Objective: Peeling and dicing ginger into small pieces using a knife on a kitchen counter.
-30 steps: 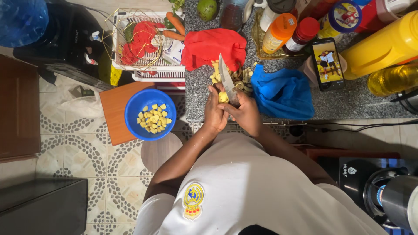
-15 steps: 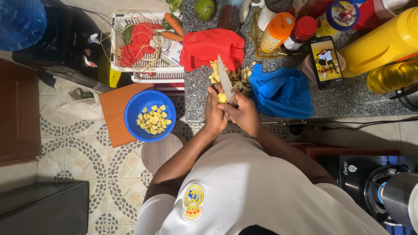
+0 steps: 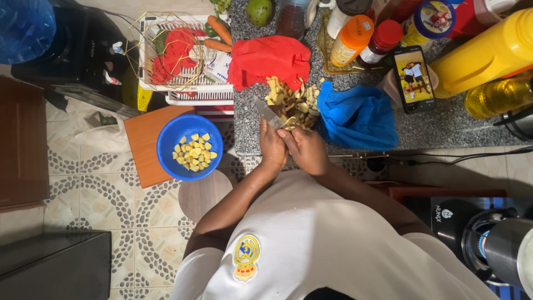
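Knife (image 3: 267,113) — a small one with a short grey blade — sits in the grip of the left hand (image 3: 273,149), which is clenched around its handle so the blade angles up and away over the worktop (image 3: 444,130). The right hand (image 3: 304,149) is pressed against the left, its fingers curled around a small pale piece of food that is mostly hidden; the two hands meet close to the body, probably so the piece can be pared in the hand and not on a board.

Just beyond the blade tip lies a heap of yellowish peelings (image 3: 291,101) on the speckled grey stone, placed where scraps would fall straight from the hands. A crumpled blue cloth (image 3: 358,118) touches the heap on the right, and a red cloth (image 3: 269,60) lies above it.

To the left, off the worktop edge, a blue bowl (image 3: 190,147) of yellow cut chunks rests on an orange board (image 3: 143,139) — within easy reach of the knife hand. Farther out are a white wire basket (image 3: 180,61) with carrots, a phone (image 3: 413,78) with a lit screen, and a yellow bottle (image 3: 486,53).
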